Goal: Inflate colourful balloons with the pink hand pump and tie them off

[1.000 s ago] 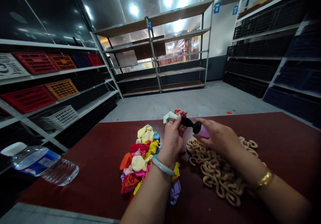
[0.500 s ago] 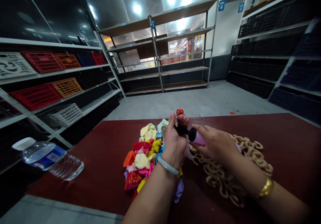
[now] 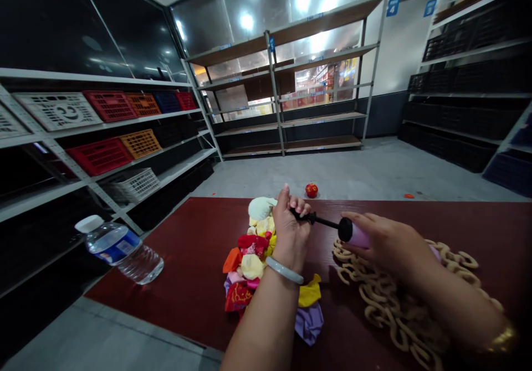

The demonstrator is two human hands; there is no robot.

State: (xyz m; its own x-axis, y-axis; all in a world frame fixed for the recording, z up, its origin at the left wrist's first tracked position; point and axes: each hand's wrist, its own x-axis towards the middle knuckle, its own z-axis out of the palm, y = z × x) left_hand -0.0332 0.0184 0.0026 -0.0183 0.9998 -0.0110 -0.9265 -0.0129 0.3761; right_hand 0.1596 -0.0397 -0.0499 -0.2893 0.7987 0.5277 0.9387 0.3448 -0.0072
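Note:
My left hand (image 3: pixel 293 221), with a pale bangle on the wrist, is closed around the black end of a balloon pump (image 3: pixel 358 233). A pale green balloon (image 3: pixel 261 209), partly rounded, sits just left of that hand; whether its neck is in the fingers is hidden. My right hand (image 3: pixel 388 243) wraps the pump's lilac barrel, and a thin black rod shows between the two hands. Beneath and beside my left forearm lies a pile of limp coloured balloons (image 3: pixel 252 266). Tan curled pieces (image 3: pixel 382 304) lie under my right forearm.
On the dark red table (image 3: pixel 174 249), a water bottle (image 3: pixel 122 249) stands tilted in view at the left. A red ball-like thing (image 3: pixel 311 190) shows beyond the far edge. Shelves with plastic crates (image 3: pixel 100 155) line the left; a rack (image 3: pixel 282 105) stands behind.
My right hand has moved right, away from the left, drawing out the pump's rod. The pale green balloon looks fuller. The view has turned slightly left.

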